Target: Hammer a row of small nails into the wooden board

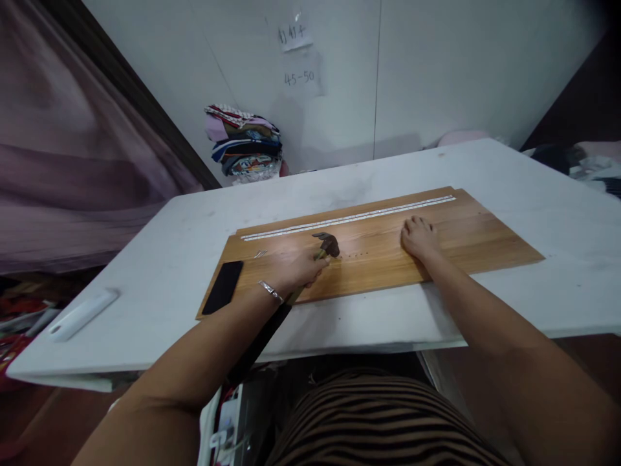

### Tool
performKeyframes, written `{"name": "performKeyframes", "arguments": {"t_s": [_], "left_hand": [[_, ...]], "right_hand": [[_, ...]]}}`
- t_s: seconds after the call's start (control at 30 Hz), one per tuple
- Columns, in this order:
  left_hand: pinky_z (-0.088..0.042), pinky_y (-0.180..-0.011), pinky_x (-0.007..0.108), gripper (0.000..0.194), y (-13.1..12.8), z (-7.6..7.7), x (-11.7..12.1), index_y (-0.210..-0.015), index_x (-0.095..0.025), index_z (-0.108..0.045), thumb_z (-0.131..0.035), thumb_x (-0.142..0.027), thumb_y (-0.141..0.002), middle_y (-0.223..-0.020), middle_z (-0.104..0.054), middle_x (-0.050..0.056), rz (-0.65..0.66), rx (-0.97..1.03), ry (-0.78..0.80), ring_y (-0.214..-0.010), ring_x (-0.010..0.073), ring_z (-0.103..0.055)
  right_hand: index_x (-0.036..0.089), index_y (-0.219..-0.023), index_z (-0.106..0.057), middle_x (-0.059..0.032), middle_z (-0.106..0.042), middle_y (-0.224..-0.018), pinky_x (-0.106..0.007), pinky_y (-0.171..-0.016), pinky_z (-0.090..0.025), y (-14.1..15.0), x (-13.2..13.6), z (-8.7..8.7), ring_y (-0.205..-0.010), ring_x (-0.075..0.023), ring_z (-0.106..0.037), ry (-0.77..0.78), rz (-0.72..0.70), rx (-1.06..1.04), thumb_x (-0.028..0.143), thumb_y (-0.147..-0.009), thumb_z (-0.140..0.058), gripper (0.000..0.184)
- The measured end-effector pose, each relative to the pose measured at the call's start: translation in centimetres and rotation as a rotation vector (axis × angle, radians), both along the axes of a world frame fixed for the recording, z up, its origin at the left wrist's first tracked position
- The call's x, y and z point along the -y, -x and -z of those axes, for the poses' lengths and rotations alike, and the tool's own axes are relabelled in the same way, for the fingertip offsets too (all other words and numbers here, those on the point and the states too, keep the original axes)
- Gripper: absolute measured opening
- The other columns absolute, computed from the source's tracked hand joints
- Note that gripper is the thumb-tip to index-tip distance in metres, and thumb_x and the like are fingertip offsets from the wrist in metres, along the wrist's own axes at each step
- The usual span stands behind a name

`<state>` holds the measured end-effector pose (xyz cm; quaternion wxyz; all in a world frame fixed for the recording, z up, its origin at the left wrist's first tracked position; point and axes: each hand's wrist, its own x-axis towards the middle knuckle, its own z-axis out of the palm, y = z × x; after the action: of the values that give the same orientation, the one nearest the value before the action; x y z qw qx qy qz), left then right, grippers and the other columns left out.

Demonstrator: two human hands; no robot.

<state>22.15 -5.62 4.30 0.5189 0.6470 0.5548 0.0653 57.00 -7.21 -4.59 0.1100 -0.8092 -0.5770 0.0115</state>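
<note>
A long wooden board [475, 236] lies on a white table [339, 310]. My left hand [295, 268], a bracelet on its wrist, is closed round the handle of a hammer [327, 244]. The dark hammer head rests on the board next to a short row of small nails or dots [354, 255]. My right hand [418, 236] lies flat on the board with its fingers spread, to the right of that row. A thin white strip [349, 218] runs along the board's far edge.
A black phone [223, 287] lies on the board's left end, with small metal pieces [260, 254] beside it. A white flat object [82, 314] sits at the table's left. Folded fabrics [245, 145] are stacked against the white wall. A curtain hangs at the left.
</note>
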Motion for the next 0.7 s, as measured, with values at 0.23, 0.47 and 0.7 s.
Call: {"name": "performKeyframes", "arguments": {"t_s": [0.23, 0.47, 0.7], "left_hand": [[-0.03, -0.042, 0.02, 0.03, -0.3, -1.1, 0.3, -0.102, -0.022, -0.06, -0.069, -0.049, -0.097, -0.059, -0.041, -0.008, -0.031, 0.028, 0.029, -0.044, 0.0085, -0.035], [-0.032, -0.042, 0.02, 0.027, -0.2, -0.6, 0.3, -0.102, -0.021, -0.06, -0.07, -0.046, -0.097, -0.06, -0.043, -0.008, -0.032, 0.002, 0.03, -0.045, 0.0087, -0.037], [-0.03, -0.042, 0.019, 0.029, -0.3, -1.2, 0.4, -0.1, -0.022, -0.059, -0.07, -0.048, -0.098, -0.06, -0.041, -0.008, -0.042, 0.026, 0.042, -0.044, 0.0076, -0.034]], "right_hand": [[0.016, -0.123, -0.07, -0.0212, -0.065, -0.141, -0.053, -0.11, -0.038, 0.1, 0.1, -0.3, -0.135, -0.0343, -0.051, 0.01, 0.004, -0.015, 0.029, -0.106, -0.026, 0.049], [0.016, -0.124, -0.07, -0.0211, -0.064, -0.143, -0.053, -0.111, -0.038, 0.0, 0.0, -0.2, -0.136, -0.0343, -0.051, 0.017, 0.012, -0.017, 0.029, -0.106, -0.027, 0.048], [0.016, -0.122, -0.07, -0.0215, -0.065, -0.141, -0.053, -0.111, -0.038, 0.1, 0.1, -0.3, -0.136, -0.0349, -0.051, 0.009, 0.004, -0.028, 0.029, -0.106, -0.027, 0.047]]}}
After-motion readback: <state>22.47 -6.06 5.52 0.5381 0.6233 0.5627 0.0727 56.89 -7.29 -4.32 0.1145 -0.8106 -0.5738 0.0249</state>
